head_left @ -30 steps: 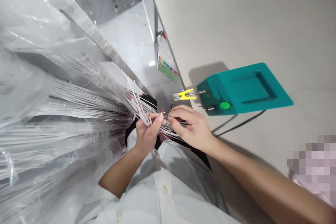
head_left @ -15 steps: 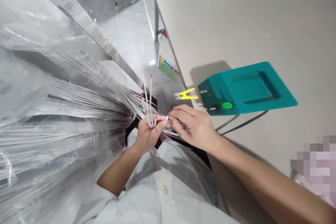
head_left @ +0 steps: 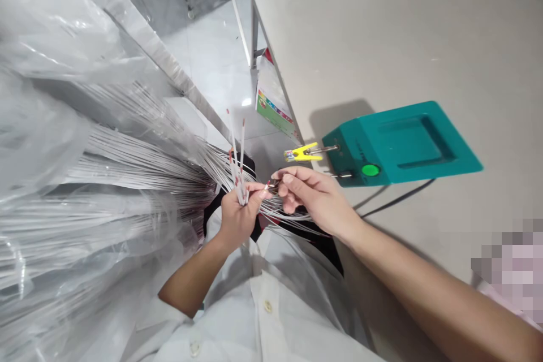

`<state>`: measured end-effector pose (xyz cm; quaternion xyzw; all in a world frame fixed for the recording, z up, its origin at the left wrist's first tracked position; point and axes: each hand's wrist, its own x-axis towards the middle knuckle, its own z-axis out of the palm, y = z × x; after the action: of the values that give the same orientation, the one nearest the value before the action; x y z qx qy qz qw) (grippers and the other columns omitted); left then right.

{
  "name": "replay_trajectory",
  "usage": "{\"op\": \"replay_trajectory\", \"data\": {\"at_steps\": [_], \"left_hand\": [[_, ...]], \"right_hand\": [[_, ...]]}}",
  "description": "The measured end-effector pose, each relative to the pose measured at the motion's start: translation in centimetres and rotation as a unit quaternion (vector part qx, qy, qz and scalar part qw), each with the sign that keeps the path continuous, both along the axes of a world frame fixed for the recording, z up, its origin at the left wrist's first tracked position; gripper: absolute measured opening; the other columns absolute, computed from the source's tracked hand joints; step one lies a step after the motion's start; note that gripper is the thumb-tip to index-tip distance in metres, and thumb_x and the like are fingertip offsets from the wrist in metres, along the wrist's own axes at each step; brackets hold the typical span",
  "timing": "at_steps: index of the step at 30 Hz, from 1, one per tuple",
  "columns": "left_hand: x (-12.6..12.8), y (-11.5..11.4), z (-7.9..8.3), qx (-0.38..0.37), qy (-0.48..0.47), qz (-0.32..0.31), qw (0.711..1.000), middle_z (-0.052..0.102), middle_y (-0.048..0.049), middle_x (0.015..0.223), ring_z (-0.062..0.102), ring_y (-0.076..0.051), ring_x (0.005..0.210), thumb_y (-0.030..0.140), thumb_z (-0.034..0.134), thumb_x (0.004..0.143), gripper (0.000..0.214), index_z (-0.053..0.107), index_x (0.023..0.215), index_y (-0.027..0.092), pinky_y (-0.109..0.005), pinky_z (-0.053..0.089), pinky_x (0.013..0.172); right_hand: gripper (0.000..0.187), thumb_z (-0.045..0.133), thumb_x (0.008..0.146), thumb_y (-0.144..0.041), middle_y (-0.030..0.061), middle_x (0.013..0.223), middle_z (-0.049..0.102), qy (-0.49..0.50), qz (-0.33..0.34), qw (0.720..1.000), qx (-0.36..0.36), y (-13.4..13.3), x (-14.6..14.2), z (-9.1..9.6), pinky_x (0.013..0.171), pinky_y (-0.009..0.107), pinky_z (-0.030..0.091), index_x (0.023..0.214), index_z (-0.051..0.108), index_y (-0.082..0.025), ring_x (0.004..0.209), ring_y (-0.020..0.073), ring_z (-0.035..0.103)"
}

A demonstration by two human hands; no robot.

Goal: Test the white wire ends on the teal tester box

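Observation:
My left hand (head_left: pixel 236 216) is closed around a bunch of thin white wires with red tips (head_left: pixel 237 164); several of them stick upward above my fingers. My right hand (head_left: pixel 316 199) pinches the end of one wire right beside my left thumb. More white wires (head_left: pixel 127 164) fan out to the left inside clear plastic bags (head_left: pixel 55 124). Just past my right hand, a teal box (head_left: pixel 403 144) with a green button (head_left: pixel 370 170) sits on the table. A yellow clip (head_left: pixel 300 153) juts from its side on a metal pin.
The pale table (head_left: pixel 403 34) stretches to the right, with a black cable (head_left: pixel 394 199) trailing from the teal box. A colourful printed bag (head_left: pixel 274 106) stands on the shiny floor by a table leg. A blurred pinkish patch lies at the lower right.
A few red-tipped wires now stand upright above my left hand. My right hand has shifted slightly right and up, pinching one wire end nearer the yellow clip.

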<state>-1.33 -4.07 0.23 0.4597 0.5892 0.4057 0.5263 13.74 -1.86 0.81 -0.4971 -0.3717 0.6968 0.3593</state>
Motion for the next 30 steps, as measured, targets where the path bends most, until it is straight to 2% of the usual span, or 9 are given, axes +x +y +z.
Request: {"op": "replay_trajectory", "data": {"at_steps": [3, 6, 8, 11, 14, 17, 22, 25, 30], "left_hand": [[-0.3, 0.0, -0.1, -0.024, -0.035, -0.027, 0.999, 0.068, -0.0039, 0.070, 0.058, -0.012, 0.061, 0.034, 0.062, 0.075, 0.021, 0.065, 0.078, 0.014, -0.024, 0.044, 0.058], [-0.4, -0.1, -0.5, -0.041, -0.049, -0.060, 0.996, 0.067, -0.0044, 0.070, 0.055, -0.010, 0.056, 0.035, 0.063, 0.074, 0.022, 0.065, 0.078, 0.013, -0.022, 0.041, 0.052], [-0.3, -0.1, -0.7, -0.052, -0.046, -0.061, 0.996, 0.067, -0.0044, 0.069, 0.051, -0.008, 0.051, 0.034, 0.062, 0.075, 0.022, 0.065, 0.078, 0.013, -0.021, 0.038, 0.050], [-0.2, 0.2, -0.8, -0.062, -0.049, -0.022, 0.997, 0.069, -0.0043, 0.070, 0.044, -0.005, 0.045, 0.032, 0.061, 0.076, 0.021, 0.064, 0.083, 0.013, -0.019, 0.036, 0.047], [0.0, 1.1, -0.6, -0.055, -0.068, -0.008, 0.996, 0.070, -0.0035, 0.072, 0.043, -0.004, 0.042, 0.029, 0.061, 0.076, 0.030, 0.060, 0.102, 0.015, -0.019, 0.036, 0.046], [0.4, 2.2, -0.6, -0.023, -0.078, -0.034, 0.996, 0.070, -0.0023, 0.072, 0.044, -0.005, 0.042, 0.027, 0.059, 0.077, 0.041, 0.055, 0.116, 0.017, -0.019, 0.036, 0.046], [1.6, 3.8, -1.0, -0.036, -0.111, -0.047, 0.992, 0.070, -0.0012, 0.073, 0.038, -0.003, 0.037, 0.028, 0.059, 0.077, 0.040, 0.058, 0.116, 0.020, -0.019, 0.031, 0.040], [2.2, 4.5, -0.9, -0.058, -0.138, -0.044, 0.988, 0.070, -0.0023, 0.073, 0.032, -0.001, 0.034, 0.030, 0.061, 0.075, 0.041, 0.059, 0.115, 0.018, -0.018, 0.025, 0.035], [3.1, 5.0, -0.7, -0.069, -0.171, -0.018, 0.983, 0.070, -0.0048, 0.073, 0.034, -0.001, 0.033, 0.033, 0.065, 0.073, 0.050, 0.057, 0.118, 0.015, -0.017, 0.026, 0.032]], "right_hand": [[0.022, 0.053, 0.082, -0.035, 0.0043, 0.080, 0.064, -0.163, 0.051, 0.957, 0.234, -0.5, 0.2, -0.2, 0.055, 0.026, 0.049, 0.093, 0.061, -0.018, 0.060, 0.0122, 0.060], [0.018, 0.047, 0.084, -0.020, 0.0057, 0.082, 0.068, -0.350, 0.088, 0.803, 0.474, -0.6, 0.6, -0.4, 0.061, 0.026, 0.047, 0.084, 0.064, -0.017, 0.071, 0.0147, 0.062], [0.018, 0.047, 0.083, -0.018, 0.0044, 0.075, 0.068, -0.448, 0.100, 0.697, 0.551, -0.6, 1.1, -0.3, 0.058, 0.026, 0.044, 0.077, 0.064, -0.017, 0.065, 0.0142, 0.062], [0.015, 0.051, 0.082, -0.020, 0.0032, 0.071, 0.067, -0.518, 0.085, 0.613, 0.590, -0.3, 1.9, 0.7, 0.058, 0.028, 0.042, 0.076, 0.064, -0.018, 0.063, 0.0145, 0.060], [0.018, 0.055, 0.082, -0.022, 0.0085, 0.086, 0.069, -0.556, 0.044, 0.574, 0.600, 0.5, 3.0, 2.2, 0.068, 0.032, 0.042, 0.095, 0.064, -0.016, 0.078, 0.0209, 0.062], [0.029, 0.050, 0.085, -0.024, 0.0163, 0.102, 0.065, -0.643, 0.119, 0.538, 0.532, 1.8, 4.1, 3.5, 0.078, 0.042, 0.037, 0.110, 0.059, -0.012, 0.097, 0.0319, 0.057], [0.023, 0.043, 0.085, -0.013, 0.0115, 0.093, 0.067, -0.690, 0.227, 0.503, 0.468, 4.1, 5.1, 4.4, 0.087, 0.051, 0.028, 0.098, 0.062, -0.018, 0.098, 0.0316, 0.054], [0.017, 0.046, 0.083, -0.014, 0.0099, 0.085, 0.067, -0.688, 0.245, 0.500, 0.466, 5.1, 5.3, 4.5, 0.087, 0.050, 0.026, 0.084, 0.063, -0.017, 0.090, 0.0280, 0.055], [0.019, 0.046, 0.082, -0.016, 0.0068, 0.074, 0.067, -0.694, 0.244, 0.457, 0.500, 6.1, 5.6, 4.1, 0.090, 0.048, 0.025, 0.067, 0.057, -0.019, 0.081, 0.0225, 0.055]]}}
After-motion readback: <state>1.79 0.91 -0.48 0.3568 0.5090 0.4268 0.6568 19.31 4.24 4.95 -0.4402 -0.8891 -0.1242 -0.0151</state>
